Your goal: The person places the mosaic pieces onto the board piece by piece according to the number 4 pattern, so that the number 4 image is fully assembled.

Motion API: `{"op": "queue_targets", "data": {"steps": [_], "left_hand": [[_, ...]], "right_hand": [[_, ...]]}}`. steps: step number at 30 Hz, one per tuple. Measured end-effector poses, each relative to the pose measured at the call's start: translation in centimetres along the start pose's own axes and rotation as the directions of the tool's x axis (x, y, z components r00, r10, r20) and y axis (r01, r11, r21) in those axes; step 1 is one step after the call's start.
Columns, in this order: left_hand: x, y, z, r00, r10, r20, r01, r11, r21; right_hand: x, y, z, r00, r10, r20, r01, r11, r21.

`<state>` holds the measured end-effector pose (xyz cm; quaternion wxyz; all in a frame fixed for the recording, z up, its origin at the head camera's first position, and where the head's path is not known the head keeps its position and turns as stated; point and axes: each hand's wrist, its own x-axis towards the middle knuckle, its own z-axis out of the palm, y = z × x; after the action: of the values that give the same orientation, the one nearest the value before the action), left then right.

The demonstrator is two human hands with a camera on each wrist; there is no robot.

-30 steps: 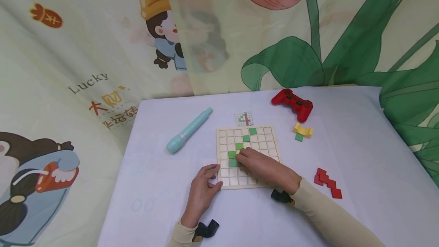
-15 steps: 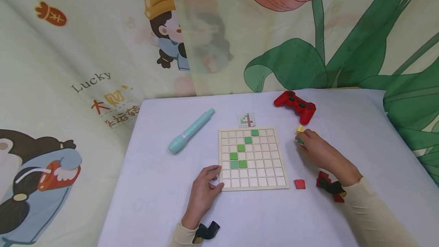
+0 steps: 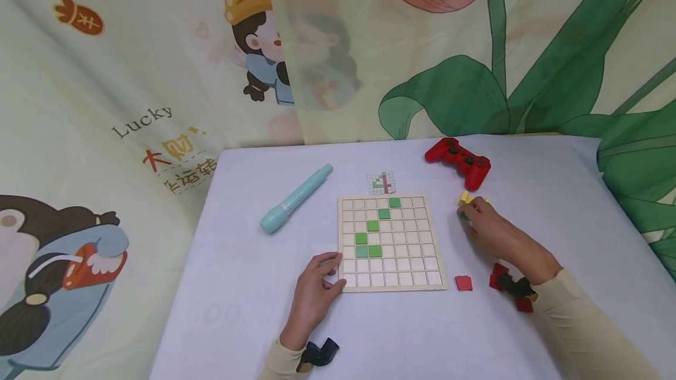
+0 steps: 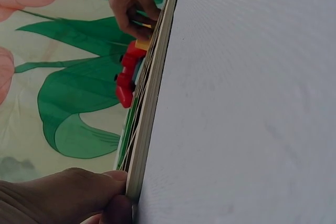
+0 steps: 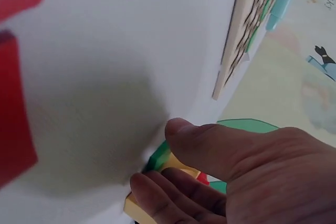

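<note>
A square wooden grid board [image 3: 393,289] lies on the table, with several green tiles [image 3: 373,226] in its cells, mostly along a diagonal. My left hand [image 3: 313,298] rests at the board's lower left edge, thumb and fingertips touching the rim. Right of the board, my right hand [image 3: 496,230] reaches down to the yellow pieces [image 3: 465,197]. In the right wrist view, its thumb and fingers pinch a loose green tile [image 5: 159,156], partly hidden by them, with yellow just behind. A single red tile [image 3: 463,283] lies beside the board's lower right corner.
More red tiles [image 3: 499,270] lie under my right wrist, partly covered. A red game controller [image 3: 458,162] sits at the back right. A small printed pattern card [image 3: 381,183] lies above the board, and a light blue microphone-shaped stick [image 3: 297,199] to its left.
My right hand has left the board and moved right to the yellow pieces. A green tile now shows where its fingers were, and a red tile lies near the board's corner. Left hand stays put.
</note>
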<state>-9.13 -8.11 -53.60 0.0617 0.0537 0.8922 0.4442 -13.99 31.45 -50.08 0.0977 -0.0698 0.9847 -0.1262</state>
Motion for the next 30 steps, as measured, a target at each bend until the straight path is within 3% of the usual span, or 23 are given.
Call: {"op": "queue_targets", "data": {"steps": [5,13,26,30], "left_hand": [[0.08,0.03,-0.03,1.0,0.003,-0.006,-0.003,1.0,0.006],[0.07,-0.06,-0.09,1.0,0.014,0.006,-0.014,1.0,0.0],[0.03,-0.24,-0.19,0.999,0.028,0.016,-0.028,1.0,-0.012],[0.04,-0.24,-0.19,1.0,0.022,0.018,-0.022,1.0,-0.003]], "right_hand": [[0.53,-0.14,-0.43,1.0,0.022,0.015,-0.022,1.0,0.011],[0.6,-0.14,-0.58,1.0,-0.023,0.01,0.023,0.999,-0.034],[0.83,0.03,-0.29,0.999,-0.041,0.023,0.041,0.999,-0.023],[0.51,-0.48,-0.44,1.0,-0.031,0.002,0.031,0.999,0.022]]}}
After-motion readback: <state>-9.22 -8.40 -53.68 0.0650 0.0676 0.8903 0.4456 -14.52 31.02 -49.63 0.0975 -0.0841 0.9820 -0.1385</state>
